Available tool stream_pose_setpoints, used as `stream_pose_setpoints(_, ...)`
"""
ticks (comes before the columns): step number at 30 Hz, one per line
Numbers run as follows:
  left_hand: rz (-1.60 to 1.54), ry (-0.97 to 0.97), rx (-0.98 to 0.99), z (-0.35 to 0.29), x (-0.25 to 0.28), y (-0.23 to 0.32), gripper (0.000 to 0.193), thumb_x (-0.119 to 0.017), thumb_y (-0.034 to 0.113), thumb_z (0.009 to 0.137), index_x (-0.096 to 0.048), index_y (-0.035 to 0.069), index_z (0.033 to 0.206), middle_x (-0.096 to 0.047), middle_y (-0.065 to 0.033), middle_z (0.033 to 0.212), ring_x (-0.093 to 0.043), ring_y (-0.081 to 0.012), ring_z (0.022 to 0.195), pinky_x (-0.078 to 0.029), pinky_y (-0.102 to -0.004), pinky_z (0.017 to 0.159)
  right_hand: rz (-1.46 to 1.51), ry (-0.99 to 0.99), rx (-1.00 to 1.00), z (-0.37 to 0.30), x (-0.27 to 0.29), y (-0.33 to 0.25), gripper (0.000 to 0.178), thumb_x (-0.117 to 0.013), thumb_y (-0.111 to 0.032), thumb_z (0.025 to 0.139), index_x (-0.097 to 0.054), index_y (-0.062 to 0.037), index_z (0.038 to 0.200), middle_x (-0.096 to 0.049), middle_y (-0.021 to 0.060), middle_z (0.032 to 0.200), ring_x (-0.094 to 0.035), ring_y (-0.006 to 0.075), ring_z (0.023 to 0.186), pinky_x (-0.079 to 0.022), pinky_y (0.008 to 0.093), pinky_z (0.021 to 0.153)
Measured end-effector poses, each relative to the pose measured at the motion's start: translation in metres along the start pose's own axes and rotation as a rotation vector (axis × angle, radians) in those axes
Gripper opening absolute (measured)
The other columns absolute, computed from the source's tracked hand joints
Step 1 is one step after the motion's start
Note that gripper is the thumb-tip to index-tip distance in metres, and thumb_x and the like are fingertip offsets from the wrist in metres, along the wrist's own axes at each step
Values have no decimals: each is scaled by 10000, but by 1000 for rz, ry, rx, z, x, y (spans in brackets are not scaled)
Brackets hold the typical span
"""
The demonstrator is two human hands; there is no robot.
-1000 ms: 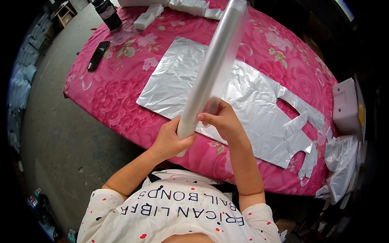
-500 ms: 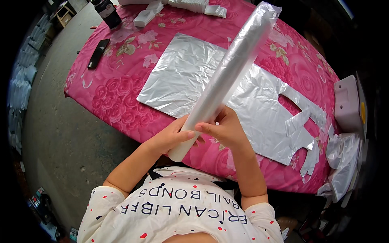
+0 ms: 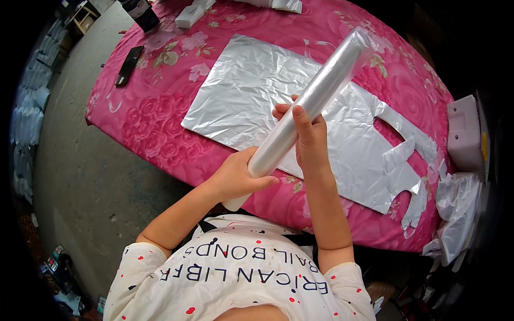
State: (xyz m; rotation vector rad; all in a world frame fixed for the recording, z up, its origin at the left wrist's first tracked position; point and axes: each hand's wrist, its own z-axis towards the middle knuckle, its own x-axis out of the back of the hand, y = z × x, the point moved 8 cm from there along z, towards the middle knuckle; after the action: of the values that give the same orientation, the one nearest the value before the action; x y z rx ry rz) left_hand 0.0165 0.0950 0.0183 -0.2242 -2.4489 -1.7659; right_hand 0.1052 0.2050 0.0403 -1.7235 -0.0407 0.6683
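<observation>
A long roll of clear plastic film (image 3: 334, 69) slants over the table, its far end up to the right and its near end close to my body. My left hand (image 3: 235, 174) is closed round the roll near its lower end. Around its middle my right hand (image 3: 311, 134) is wrapped, fingertips showing on the far side and the thumb on top. Beneath the roll, a flat pile of silvery plastic bags (image 3: 241, 85) with cut-out handles lies on the table. Part of the pile is hidden by the roll and my right hand.
The table has a pink floral cloth (image 3: 155, 134). A black phone (image 3: 129, 66) and a dark jar (image 3: 140, 15) lie toward its left side. White folded packets (image 3: 190, 16) sit at the back. A pale plastic box (image 3: 463, 134) and crumpled clear bags (image 3: 455, 208) are at the right edge.
My right hand has slid up the roll from near its lower end to its middle. The roll's far end has dropped toward me and a little right. My left hand stays near the bottom.
</observation>
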Motion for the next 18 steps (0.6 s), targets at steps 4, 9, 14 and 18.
stream_pose_setpoints(4,-222,-133,67,-5,-5,-1,739,-793,224,636,-401,34,1233,-592,-71,884,-577,-121,774,-490,-267,647,103,13,48,6,2,-6,617,-647,-376,822,-373,54,1170,-589,140,918,-632,209,819,-529,321,751)
stream_pose_setpoints(9,-439,-360,167,-16,-15,4,830,-802,274,617,-350,36,1272,-595,-92,866,-573,-117,697,-479,-254,586,189,97,53,12,23,-15,575,-617,-361,847,-354,36,1169,-557,111,882,-615,191,778,-540,312,711)
stream_pose_setpoints(14,-576,-493,280,-30,-24,-14,787,-771,289,642,-372,11,1261,-598,-110,831,-558,-125,553,-454,-248,507,287,218,56,18,51,-16,466,-612,-288,850,-380,22,1110,-534,115,928,-587,190,806,-533,305,717)
stream_pose_setpoints(18,-765,-623,259,-35,-28,-27,752,-755,289,650,-405,-32,1232,-598,-117,821,-560,-120,522,-456,-241,503,273,249,43,9,44,-11,408,-597,-277,858,-396,2,1077,-533,116,924,-590,197,800,-531,308,706)
